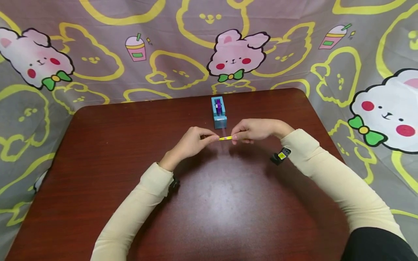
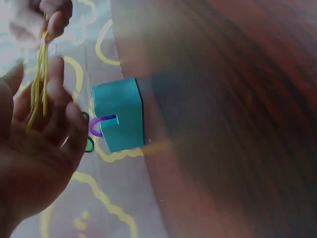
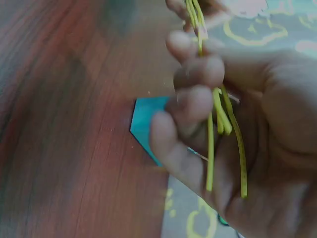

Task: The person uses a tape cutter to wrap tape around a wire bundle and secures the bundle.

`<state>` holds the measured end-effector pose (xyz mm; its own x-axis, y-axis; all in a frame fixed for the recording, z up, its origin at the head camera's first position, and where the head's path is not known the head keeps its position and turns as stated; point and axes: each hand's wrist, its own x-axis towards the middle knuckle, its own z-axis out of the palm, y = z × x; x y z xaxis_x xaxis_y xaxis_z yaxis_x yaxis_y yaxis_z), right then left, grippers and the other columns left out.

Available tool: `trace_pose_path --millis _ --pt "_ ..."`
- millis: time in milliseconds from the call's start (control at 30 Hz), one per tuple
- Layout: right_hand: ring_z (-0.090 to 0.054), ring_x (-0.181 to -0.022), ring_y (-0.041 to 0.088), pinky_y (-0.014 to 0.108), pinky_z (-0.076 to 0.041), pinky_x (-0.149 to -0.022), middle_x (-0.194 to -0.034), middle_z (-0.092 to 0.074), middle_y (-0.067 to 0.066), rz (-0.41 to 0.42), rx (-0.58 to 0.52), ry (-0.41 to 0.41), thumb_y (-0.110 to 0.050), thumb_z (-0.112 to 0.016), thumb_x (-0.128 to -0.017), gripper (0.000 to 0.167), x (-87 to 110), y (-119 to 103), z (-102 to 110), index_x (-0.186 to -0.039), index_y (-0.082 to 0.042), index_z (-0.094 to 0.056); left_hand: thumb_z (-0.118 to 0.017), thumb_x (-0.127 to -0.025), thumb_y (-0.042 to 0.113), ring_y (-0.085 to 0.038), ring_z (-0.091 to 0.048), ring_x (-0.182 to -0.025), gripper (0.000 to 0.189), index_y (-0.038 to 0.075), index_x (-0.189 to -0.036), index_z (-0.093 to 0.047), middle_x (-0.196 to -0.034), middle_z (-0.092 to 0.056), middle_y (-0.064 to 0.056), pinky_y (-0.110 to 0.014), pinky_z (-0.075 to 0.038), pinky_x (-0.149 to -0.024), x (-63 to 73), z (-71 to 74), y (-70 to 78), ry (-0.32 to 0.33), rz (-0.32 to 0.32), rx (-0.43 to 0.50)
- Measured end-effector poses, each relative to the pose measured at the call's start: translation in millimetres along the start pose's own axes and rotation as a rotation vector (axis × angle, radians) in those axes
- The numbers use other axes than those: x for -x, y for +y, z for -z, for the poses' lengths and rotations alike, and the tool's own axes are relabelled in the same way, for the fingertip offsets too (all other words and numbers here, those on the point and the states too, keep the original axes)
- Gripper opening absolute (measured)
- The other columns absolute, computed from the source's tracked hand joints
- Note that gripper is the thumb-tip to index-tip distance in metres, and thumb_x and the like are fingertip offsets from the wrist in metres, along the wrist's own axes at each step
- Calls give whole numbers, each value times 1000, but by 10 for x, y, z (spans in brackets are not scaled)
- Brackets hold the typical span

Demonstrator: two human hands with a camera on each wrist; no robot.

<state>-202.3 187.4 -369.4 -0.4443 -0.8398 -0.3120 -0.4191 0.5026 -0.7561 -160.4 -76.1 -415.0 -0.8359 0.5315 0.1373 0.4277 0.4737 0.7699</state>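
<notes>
Thin yellow strands (image 1: 225, 138) form a small bundle held level between the hands, just in front of the blue tape dispenser (image 1: 220, 124). My left hand (image 1: 193, 142) pinches the bundle's left end with thumb and fingertips. At the other end my right hand (image 1: 254, 129) grips it with curled fingers. Loose ends of the yellow strands (image 3: 210, 158) hang over the right palm in the right wrist view. A purple tape roll (image 1: 218, 105) sits in the dispenser. A faint pale streak runs from the dispenser toward the strands; I cannot tell whether it is tape or glare.
The dark red-brown table (image 1: 107, 174) has rounded far corners. A patterned cloth (image 1: 183, 40) with rabbit faces hangs behind it and along the sides. Each wrist carries a small black device, such as the one under the right cuff (image 1: 300, 146).
</notes>
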Motion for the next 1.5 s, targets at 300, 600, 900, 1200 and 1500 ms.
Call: trace_pose_path --millis 300,600,900,1200,1500 --pt "-48 -62 10 32 -46 -62 -69 -56 -4 48 433 290 -16 -64 -101 10 55 -86 -249 -92 -15 -70 -34 -108 49 -19 -59 -61 66 -7 -124 -64 -89 -72 -18 -31 -53 -60 -235 104 -305 -361 434 613" --pt "-68 -81 16 39 -56 -74 -93 -71 0 152 688 514 -13 -72 -94 15 93 14 -436 -109 -9 -76 -40 -109 40 -16 -54 -60 60 -14 -123 -62 -76 -64 -8 -28 -50 -57 -327 46 -354 -515 462 734" --pt "-67 -76 19 39 -56 -69 -89 -68 1 198 755 570 -13 -73 -94 14 84 68 -484 -107 -8 -76 -52 -107 24 -13 -51 -61 42 -14 -122 -63 -70 -57 -4 -27 -46 -57 -304 34 -333 -517 393 682" --pt "-67 -79 11 37 -55 -73 -91 -73 -1 163 645 482 -11 -73 -93 12 53 -10 -400 -104 -9 -77 -57 -104 18 -12 -47 -60 33 -13 -112 -68 -65 -54 -3 -27 -43 -56 -267 55 -221 -401 322 511" --pt "-58 -65 15 33 -51 -59 -78 -70 2 43 323 296 -21 -72 -96 13 4 -78 -170 -102 -11 -77 -66 -99 12 -11 -44 -51 22 -8 -101 -75 -60 -57 -6 -24 -36 -49 -180 56 -107 -201 175 280"
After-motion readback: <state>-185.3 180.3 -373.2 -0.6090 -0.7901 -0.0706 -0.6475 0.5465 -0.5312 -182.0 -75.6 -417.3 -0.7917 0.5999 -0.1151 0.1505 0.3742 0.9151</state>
